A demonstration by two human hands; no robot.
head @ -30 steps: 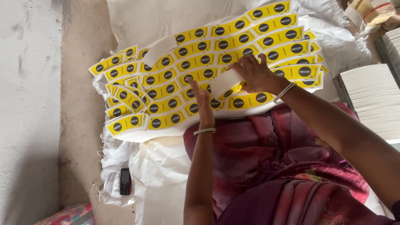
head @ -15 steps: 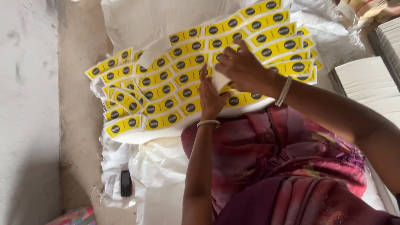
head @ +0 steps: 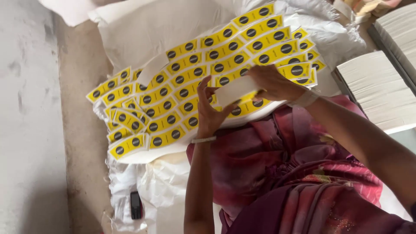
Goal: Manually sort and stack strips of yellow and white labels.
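Both hands, left hand (head: 211, 110) and right hand (head: 274, 82), pinch a white strip (head: 234, 90) over the yellow labels (head: 182, 93), fingers closed on it; best kept taut, peeled slowly.

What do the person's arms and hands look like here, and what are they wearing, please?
Both forearms are bare, with no sleeves in view. The left hand has a thin pale bangle at the wrist; the right hand has a wider whitish band. No gloves.
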